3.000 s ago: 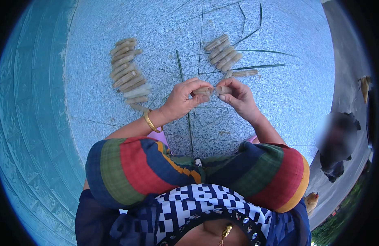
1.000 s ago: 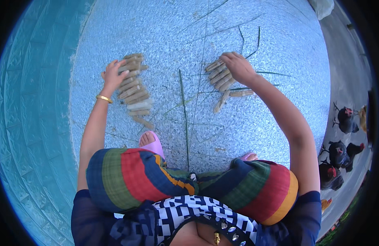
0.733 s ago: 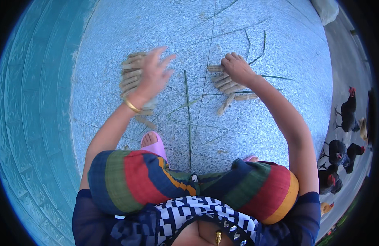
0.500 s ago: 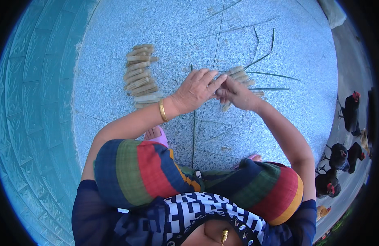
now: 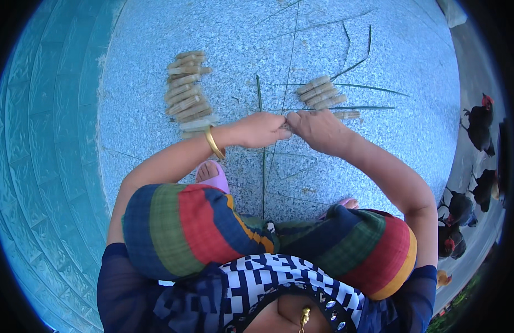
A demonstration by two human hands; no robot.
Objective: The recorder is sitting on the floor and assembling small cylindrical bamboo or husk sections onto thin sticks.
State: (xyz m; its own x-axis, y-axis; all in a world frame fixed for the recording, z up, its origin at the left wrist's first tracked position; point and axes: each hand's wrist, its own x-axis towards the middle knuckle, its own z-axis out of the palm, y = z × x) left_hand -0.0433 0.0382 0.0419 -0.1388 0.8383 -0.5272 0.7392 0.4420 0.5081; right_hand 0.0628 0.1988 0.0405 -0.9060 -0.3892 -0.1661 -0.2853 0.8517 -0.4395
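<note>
My left hand (image 5: 259, 129) and my right hand (image 5: 318, 129) meet in front of me above the speckled stone floor (image 5: 401, 66), fingers pinched together on a small tan piece (image 5: 286, 126) that is mostly hidden between them. A gold bangle (image 5: 214, 142) sits on my left wrist. To the left lies a row of several tan rolled bundles (image 5: 186, 91). A smaller group of the same bundles (image 5: 322, 92) lies just beyond my right hand. Long green grass blades (image 5: 261, 105) lie across the floor under my hands.
My knees in striped multicoloured cloth (image 5: 201, 227) fill the lower view, with a pink sandal (image 5: 212, 173) below my left forearm. A blue ribbed surface (image 5: 40, 166) borders the floor on the left. Several dark chickens (image 5: 479, 125) stand at the right edge.
Both hands were spread apart on the two bundle groups a second ago. They have come together in the middle, close to my knees, pinching one small piece.
</note>
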